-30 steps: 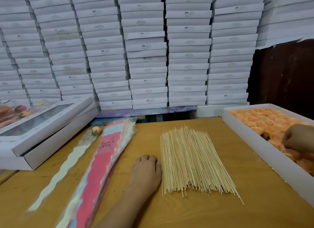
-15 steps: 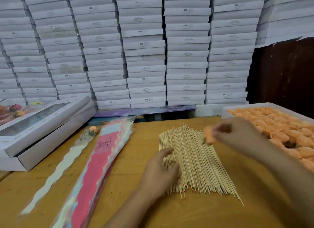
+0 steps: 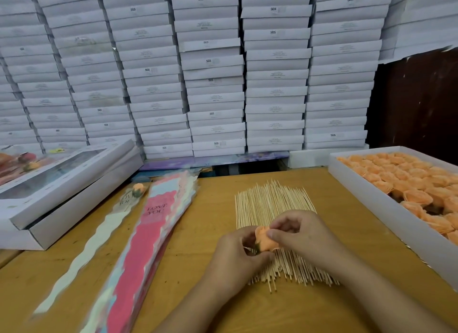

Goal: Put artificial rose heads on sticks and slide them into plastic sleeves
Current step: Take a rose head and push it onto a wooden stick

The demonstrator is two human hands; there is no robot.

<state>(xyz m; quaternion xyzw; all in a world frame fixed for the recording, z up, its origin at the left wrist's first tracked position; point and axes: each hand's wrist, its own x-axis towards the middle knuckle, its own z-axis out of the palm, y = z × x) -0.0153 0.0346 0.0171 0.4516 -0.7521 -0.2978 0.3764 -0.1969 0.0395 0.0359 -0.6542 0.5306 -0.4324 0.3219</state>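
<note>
At the desk's (image 3: 203,233) left edge lies a white windowed box (image 3: 62,191); just right of it one sleeved rose (image 3: 128,198), then the stack of pink plastic sleeves (image 3: 148,243) running toward the near edge; mid-desk the bundle of sticks (image 3: 270,201); above its near part the left hand (image 3: 238,255) and right hand (image 3: 302,236) meet, fingers of both curled round one orange rose head (image 3: 266,241); along the right edge the open tray (image 3: 386,208) of rose heads (image 3: 406,181); stacked white boxes (image 3: 213,72) line the far edge.
</note>
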